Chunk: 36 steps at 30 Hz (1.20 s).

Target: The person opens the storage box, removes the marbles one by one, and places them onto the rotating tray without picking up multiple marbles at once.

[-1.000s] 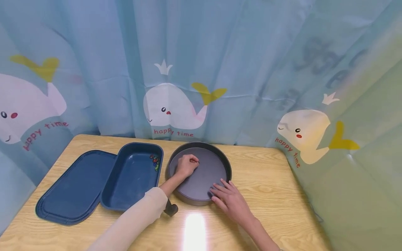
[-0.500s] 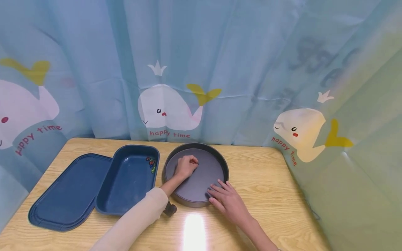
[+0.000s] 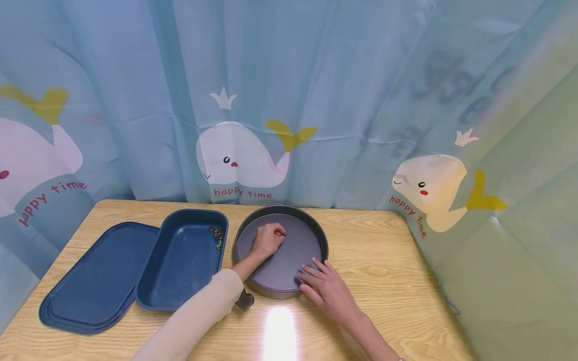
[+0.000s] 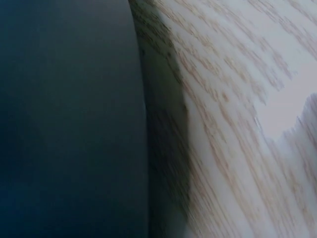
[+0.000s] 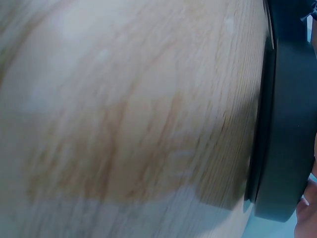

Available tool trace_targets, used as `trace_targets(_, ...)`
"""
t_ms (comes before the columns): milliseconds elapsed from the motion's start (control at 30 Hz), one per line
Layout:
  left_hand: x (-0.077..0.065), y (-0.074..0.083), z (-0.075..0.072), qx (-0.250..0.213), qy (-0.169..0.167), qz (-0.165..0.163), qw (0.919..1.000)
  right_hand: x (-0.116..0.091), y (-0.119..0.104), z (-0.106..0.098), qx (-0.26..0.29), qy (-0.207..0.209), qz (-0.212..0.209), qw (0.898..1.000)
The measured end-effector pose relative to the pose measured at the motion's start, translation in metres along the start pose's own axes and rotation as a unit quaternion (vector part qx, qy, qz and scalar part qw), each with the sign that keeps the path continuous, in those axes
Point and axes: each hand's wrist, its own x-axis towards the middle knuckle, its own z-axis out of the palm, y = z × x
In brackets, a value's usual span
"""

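A round dark grey pan sits on the wooden table, its black handle partly hidden under the left forearm. Inside it, my left hand has curled fingers and pinches a small dark thing, too small to identify. My right hand lies with fairly straight fingers over the pan's near right rim. In the right wrist view, the pan's outer wall stands at the right edge beside a bit of fingers. Left of the pan, a deep blue rectangular container holds several small colourful glossy pieces, perhaps marbles.
A flat blue lid lies at the far left, against the container. Behind the wooden table hangs a blue curtain printed with whales, which also closes off the right side. A dark surface fills the left wrist view's left side.
The head view has shifted slightly, so the things at the left sit a little further left in it. Both hands keep the same places at the pan.
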Motion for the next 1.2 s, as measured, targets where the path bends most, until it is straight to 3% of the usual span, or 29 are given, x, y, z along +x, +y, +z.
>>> trace_targets(833, 0.002, 0.0, -0.004, 0.004, -0.001, -0.004, 1.0, 0.001, -0.001, -0.001, 0.005, 0.003, -0.005, 1.0)
trace_targets(1200, 0.001, 0.023, -0.022, -0.048, 0.021, -0.005, 0.9986, 0.0, -0.001, -0.001, 0.006, 0.003, -0.003, 1.0)
